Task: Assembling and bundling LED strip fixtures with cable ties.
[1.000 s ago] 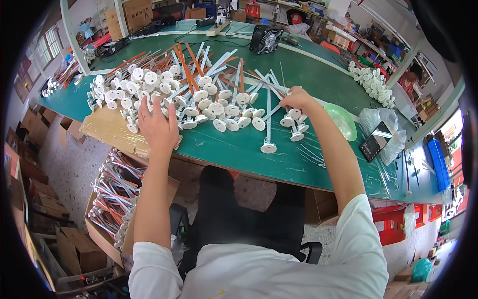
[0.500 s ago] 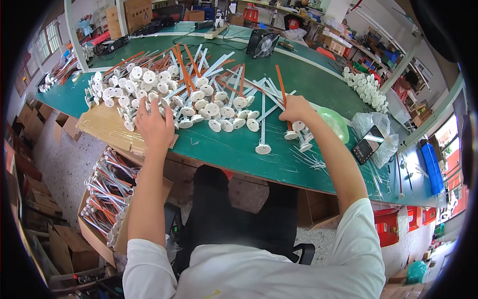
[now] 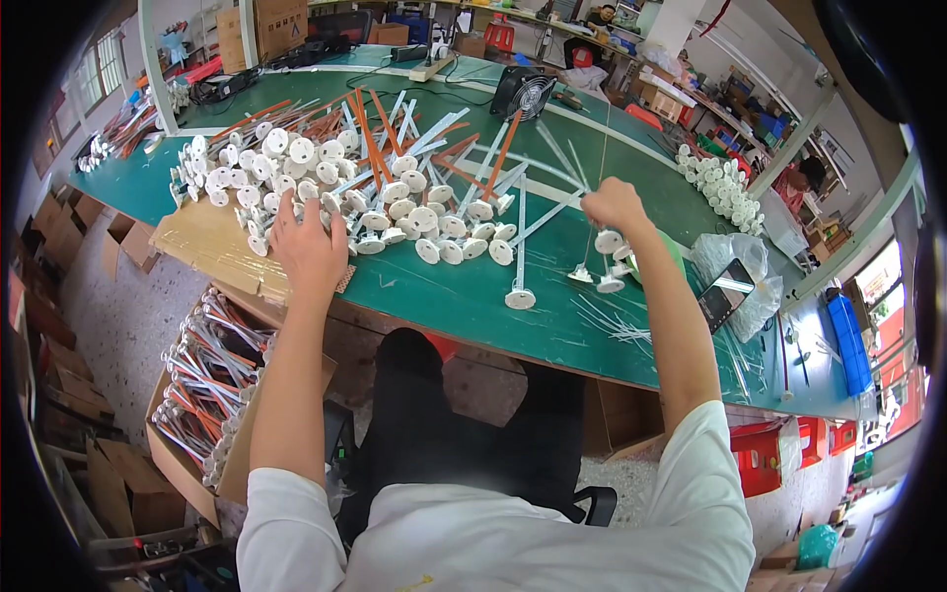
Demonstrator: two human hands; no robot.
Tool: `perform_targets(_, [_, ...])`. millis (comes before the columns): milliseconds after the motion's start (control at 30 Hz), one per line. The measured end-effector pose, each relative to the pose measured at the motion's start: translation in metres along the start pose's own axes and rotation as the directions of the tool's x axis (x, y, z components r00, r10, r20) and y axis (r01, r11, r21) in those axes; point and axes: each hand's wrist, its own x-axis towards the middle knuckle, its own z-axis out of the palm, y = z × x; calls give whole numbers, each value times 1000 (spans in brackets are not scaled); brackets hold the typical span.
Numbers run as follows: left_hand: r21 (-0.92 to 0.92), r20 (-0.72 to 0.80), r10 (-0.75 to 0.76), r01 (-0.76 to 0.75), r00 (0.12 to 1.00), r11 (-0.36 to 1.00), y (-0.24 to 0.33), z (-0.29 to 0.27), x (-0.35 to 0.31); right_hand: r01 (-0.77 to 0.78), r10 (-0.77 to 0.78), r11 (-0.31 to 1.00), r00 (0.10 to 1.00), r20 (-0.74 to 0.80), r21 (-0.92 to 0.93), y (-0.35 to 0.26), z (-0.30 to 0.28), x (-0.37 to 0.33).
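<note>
Change: right hand point(image 3: 614, 205) now raised higher over the table point(image 3: 464, 296) than half a second ago, drawing a thin rod up; left hand point(image 3: 308, 247) much where it was at the pile.
Landmark: fan point(image 3: 523, 94), black, at the far side of the table.
Left hand: spread flat, palm down, on the near edge of the pile point(image 3: 365, 187), well to the near left of the fan; grip on any one piece cannot be told.
Right hand: closed in a pinch on the rod point(image 3: 598, 168), near and to the right of the fan.
Pile: white discs on white and orange stems, heaped between the fan and the left hand.
Finished pieces: a few discs point(image 3: 604, 266) standing stem-up just below the right hand; one more point(image 3: 520, 294) alone, nearer than the fan.
Loose rods: thin white bundle point(image 3: 612, 321) on the table, nearer than the standing pieces.
Phone: on a clear bag point(image 3: 727, 291), right of the right hand.
Step, as judged: threading or seating a rod into a disc piece, while the other hand feels for the next one.
Next move, as judged: calls for a steady pinch, rod kept upright, and one piece singled out of the tangle without dragging its neighbours.
</note>
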Motion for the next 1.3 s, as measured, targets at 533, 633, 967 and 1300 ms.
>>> perform_targets(533, [-35,10,-20,20,1000,999,-3,-1,-3,117,98,863,915,-391,492,40,-6,8])
perform_targets(633, [-36,38,-39,40,999,999,-4,1,-2,201,64,733,931,-360,650,41,0,9])
perform_targets(967, [-23,56,-41,43,998,999,-3,-2,0,340,14,420,924,-381,841,30,4,6])
perform_targets(1300, [-596,124,398,-253,909,762,167,4,26,292,22,534,934,-358,793,35,6,-5])
